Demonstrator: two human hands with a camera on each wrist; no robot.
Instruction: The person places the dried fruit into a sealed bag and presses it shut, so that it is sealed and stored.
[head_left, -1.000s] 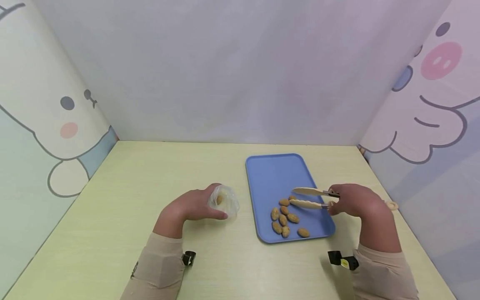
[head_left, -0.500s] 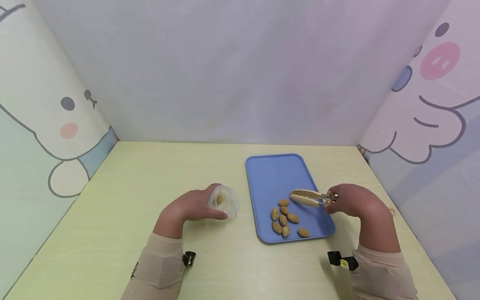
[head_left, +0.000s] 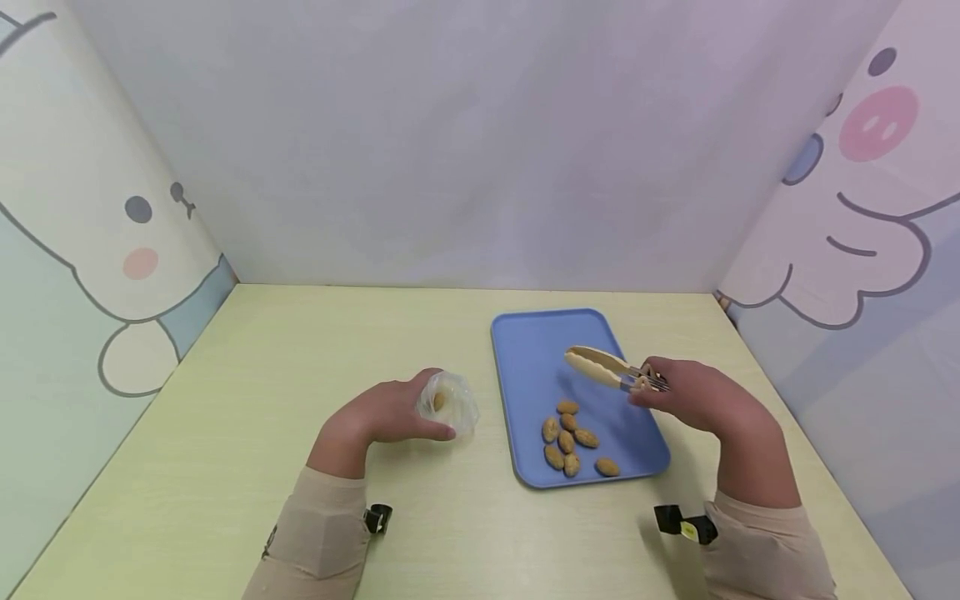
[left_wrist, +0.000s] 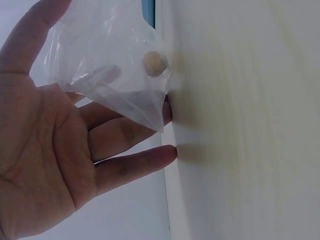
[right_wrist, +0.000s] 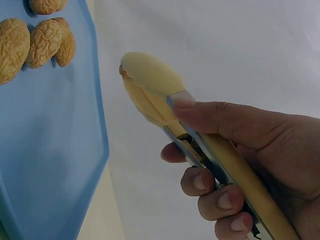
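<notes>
My left hand (head_left: 401, 408) holds a clear plastic bag (head_left: 463, 406), its thumb and fingers spread around it; the left wrist view shows one brown piece (left_wrist: 154, 63) low in the bag. With my right hand (head_left: 701, 392) I grip tongs (head_left: 596, 365) with cream scalloped heads, raised over the blue tray (head_left: 536, 337). The heads are squeezed together, and a small brown edge shows at their tip in the right wrist view; most of what is between them is hidden. Several wrinkled brown oval pieces (head_left: 566, 440), like dried fruit, lie in the tray's near half.
A pale wooden table (head_left: 262, 375) carries everything. Behind it stands a plain light wall (head_left: 465, 150), with cartoon-printed panels (head_left: 862, 250) at either side. Both wrists wear a small black camera mount (head_left: 686, 525).
The tongs have closed and lifted up and leftward off the tray, and the brown piece formerly at their heads is gone from the tray. My left hand and the bag have stayed put.
</notes>
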